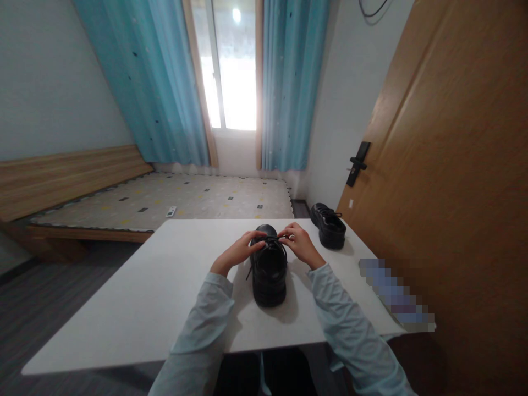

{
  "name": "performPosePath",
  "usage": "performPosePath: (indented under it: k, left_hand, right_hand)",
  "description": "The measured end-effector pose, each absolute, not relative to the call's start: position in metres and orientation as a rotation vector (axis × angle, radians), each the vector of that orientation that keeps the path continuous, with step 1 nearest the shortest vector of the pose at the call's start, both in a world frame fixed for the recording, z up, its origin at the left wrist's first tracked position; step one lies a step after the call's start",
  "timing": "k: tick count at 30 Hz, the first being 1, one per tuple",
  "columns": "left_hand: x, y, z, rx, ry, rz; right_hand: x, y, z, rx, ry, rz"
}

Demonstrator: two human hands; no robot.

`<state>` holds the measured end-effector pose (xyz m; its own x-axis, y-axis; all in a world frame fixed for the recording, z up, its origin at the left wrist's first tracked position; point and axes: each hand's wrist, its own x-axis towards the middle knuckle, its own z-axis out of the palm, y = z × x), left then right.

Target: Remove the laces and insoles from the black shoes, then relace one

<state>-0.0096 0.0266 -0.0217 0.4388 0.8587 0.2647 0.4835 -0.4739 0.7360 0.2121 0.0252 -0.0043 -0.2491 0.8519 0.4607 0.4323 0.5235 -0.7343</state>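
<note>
A black lace-up shoe (pixel 269 280) stands upright on the white table, its heel toward me and its toe pointing away. At its laces, my left hand (pixel 241 248) is closed from the left side, fingertips pinching a shoelace. From the right, my right hand (pixel 300 243) pinches the black shoelace (pixel 284 237) between thumb and fingers. One lace end hangs down the shoe's left side. The exact shape of the laces between my fingertips is too small to make out.
Another black shoe (pixel 330 228) stands at the table's far right corner. The white table (pixel 136 297) has a blurred-out flat item (pixel 391 294) on its right edge. Beyond are a bed (pixel 198 192) with a white remote (pixel 171 211), and a wooden door (pixel 445 165) close on the right.
</note>
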Motion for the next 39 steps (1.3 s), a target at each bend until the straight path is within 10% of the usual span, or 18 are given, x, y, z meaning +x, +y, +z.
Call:
performPosePath:
  k: [25, 39]
  left_hand:
    - [-0.01, 0.022, -0.016, 2.102, 1.138, 0.824]
    - [-0.01, 0.024, -0.017, 2.111, 1.117, 0.833]
  right_hand:
    - [0.244, 0.039, -0.012, -1.293, -1.931, 0.414]
    - [0.232, 0.016, 0.007, -0.799, -1.317, 1.491]
